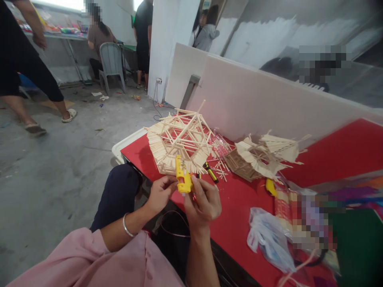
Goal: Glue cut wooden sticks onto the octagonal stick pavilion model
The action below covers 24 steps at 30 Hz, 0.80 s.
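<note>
A yellow glue gun (pixel 182 175) stands upright between my hands at the near edge of the red table (pixel 236 199). My right hand (pixel 203 201) grips its handle. My left hand (pixel 160 192) has its fingertips pinched together right beside the gun; whether something thin is between them I cannot tell. Just behind the gun lies a domed roof frame of thin wooden sticks (pixel 179 139). A second stick model with flat roof panels (pixel 260 155) sits to its right.
A yellow-and-black cutter (pixel 210 172) and loose sticks lie between the models. A crumpled plastic bag (pixel 269 239) lies at the right. A white partition board (pixel 254 95) backs the table. Other people stand, walk and sit across the concrete floor, near a grey plastic chair (pixel 112 61).
</note>
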Tool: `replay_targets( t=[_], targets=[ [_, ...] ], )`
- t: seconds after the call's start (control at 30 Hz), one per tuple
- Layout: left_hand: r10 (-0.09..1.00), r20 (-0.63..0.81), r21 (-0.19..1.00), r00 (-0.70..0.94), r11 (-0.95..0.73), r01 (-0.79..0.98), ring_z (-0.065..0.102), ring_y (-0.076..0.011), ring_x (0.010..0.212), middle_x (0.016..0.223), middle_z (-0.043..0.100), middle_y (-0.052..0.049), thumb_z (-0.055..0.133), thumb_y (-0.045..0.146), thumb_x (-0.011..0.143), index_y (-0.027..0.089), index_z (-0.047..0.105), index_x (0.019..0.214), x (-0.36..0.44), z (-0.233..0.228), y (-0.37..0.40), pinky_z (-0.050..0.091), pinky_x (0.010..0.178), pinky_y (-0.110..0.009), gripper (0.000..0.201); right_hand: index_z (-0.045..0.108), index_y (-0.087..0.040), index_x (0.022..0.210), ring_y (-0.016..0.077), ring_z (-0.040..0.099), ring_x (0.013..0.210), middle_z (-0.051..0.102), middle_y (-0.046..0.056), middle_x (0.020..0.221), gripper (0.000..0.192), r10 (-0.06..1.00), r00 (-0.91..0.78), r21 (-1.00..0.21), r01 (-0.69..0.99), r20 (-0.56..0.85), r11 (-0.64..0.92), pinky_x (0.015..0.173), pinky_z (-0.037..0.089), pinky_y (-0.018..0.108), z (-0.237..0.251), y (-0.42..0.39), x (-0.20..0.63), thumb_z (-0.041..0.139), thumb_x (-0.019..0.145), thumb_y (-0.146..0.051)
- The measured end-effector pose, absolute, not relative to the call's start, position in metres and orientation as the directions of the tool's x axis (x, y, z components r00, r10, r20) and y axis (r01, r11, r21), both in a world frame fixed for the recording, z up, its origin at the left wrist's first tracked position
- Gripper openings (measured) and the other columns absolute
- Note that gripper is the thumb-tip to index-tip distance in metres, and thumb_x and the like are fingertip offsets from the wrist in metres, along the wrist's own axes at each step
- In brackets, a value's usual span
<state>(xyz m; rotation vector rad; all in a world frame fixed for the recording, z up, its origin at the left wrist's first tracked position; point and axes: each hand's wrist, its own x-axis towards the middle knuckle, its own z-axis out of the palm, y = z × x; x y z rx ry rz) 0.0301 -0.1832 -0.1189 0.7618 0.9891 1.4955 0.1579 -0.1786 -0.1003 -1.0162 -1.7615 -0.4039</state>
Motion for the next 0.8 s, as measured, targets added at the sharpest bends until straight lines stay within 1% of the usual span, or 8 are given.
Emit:
replay_targets(
  t=[0.1,0.17,0.23,0.33,0.43,0.53,0.67,0.8],
  targets=[
    [0.988,-0.048,0.853,-0.144,-0.034,-0.521,0.038,-0.0056,0.048,0.050,0.050,0.004,0.086,0.056,0.054,0.015,0.059,0.059,0.030,-0.123,-0.182,0.030,0.045,-0.019,0.050,0.060,-0.028,0.126,0.0150,0.066,0.086,0.070,0.003,0.097,0.050,0.424,-0.188,-0.114,0.798,0.886,0.592,0.079,0.051,0.028,-0.089,-0.180,0.145,0.068,0.081,-0.008],
    [0.990,-0.045,0.844,-0.130,-0.032,-0.535,0.035,-0.0051,0.046,0.046,0.043,0.006,0.084,0.060,0.056,0.015,0.056,0.057,0.030,-0.124,-0.182,0.028,0.044,-0.020,0.053,0.061,-0.027,0.124,0.0151,0.066,0.085,0.071,0.003,0.096,0.046,0.408,-0.223,-0.051,0.826,0.886,0.561,0.079,0.050,0.029,-0.083,-0.178,0.136,0.066,0.082,-0.009],
    [0.988,-0.062,0.848,-0.141,-0.023,-0.530,0.037,-0.0060,0.046,0.046,0.042,0.006,0.082,0.060,0.059,0.015,0.058,0.058,0.028,-0.125,-0.183,0.030,0.046,-0.020,0.051,0.062,-0.027,0.123,0.0155,0.066,0.086,0.071,0.004,0.096,0.042,0.402,-0.237,-0.006,0.856,0.884,0.518,0.081,0.049,0.029,-0.080,-0.175,0.128,0.064,0.083,-0.011],
    [0.982,-0.093,0.852,-0.161,-0.005,-0.523,0.040,-0.0062,0.045,0.046,0.046,0.006,0.083,0.058,0.060,0.015,0.061,0.062,0.023,-0.124,-0.184,0.032,0.046,-0.021,0.048,0.063,-0.026,0.120,0.0161,0.066,0.087,0.071,0.005,0.096,0.038,0.412,-0.235,0.015,0.882,0.880,0.472,0.080,0.048,0.030,-0.079,-0.172,0.120,0.063,0.084,-0.013],
    [0.984,-0.097,0.843,-0.149,0.002,-0.538,0.035,-0.0038,0.041,0.049,0.050,0.005,0.083,0.056,0.061,0.014,0.064,0.066,0.015,-0.125,-0.184,0.028,0.042,-0.020,0.047,0.063,-0.027,0.121,0.0158,0.066,0.087,0.070,0.004,0.096,0.040,0.416,-0.236,0.022,0.888,0.878,0.458,0.080,0.048,0.029,-0.081,-0.175,0.118,0.064,0.084,-0.012],
    [0.987,-0.096,0.833,-0.126,0.011,-0.553,0.033,-0.0028,0.040,0.052,0.054,0.005,0.082,0.051,0.065,0.013,0.068,0.075,0.006,-0.125,-0.184,0.025,0.040,-0.019,0.042,0.064,-0.027,0.122,0.0158,0.066,0.086,0.070,0.004,0.097,0.042,0.402,-0.212,0.030,0.911,0.891,0.412,0.080,0.048,0.029,-0.082,-0.182,0.122,0.066,0.083,-0.012],
    [0.987,-0.077,0.862,-0.139,-0.004,-0.507,0.038,-0.0032,0.041,0.059,0.060,0.003,0.077,0.043,0.072,0.013,0.070,0.080,-0.003,-0.125,-0.187,0.028,0.041,-0.018,0.032,0.067,-0.024,0.116,0.0165,0.064,0.081,0.071,0.005,0.094,0.036,0.375,-0.186,0.070,0.951,0.908,0.302,0.077,0.048,0.029,-0.083,-0.183,0.129,0.069,0.082,-0.013],
    [0.987,-0.065,0.875,-0.145,-0.013,-0.484,0.039,-0.0034,0.041,0.061,0.062,0.002,0.076,0.040,0.074,0.014,0.070,0.082,-0.010,-0.127,-0.191,0.028,0.042,-0.019,0.027,0.067,-0.025,0.117,0.0169,0.063,0.081,0.071,0.005,0.094,0.038,0.377,-0.188,0.081,0.956,0.907,0.282,0.077,0.048,0.030,-0.086,-0.180,0.136,0.067,0.082,-0.013]
  ],
)
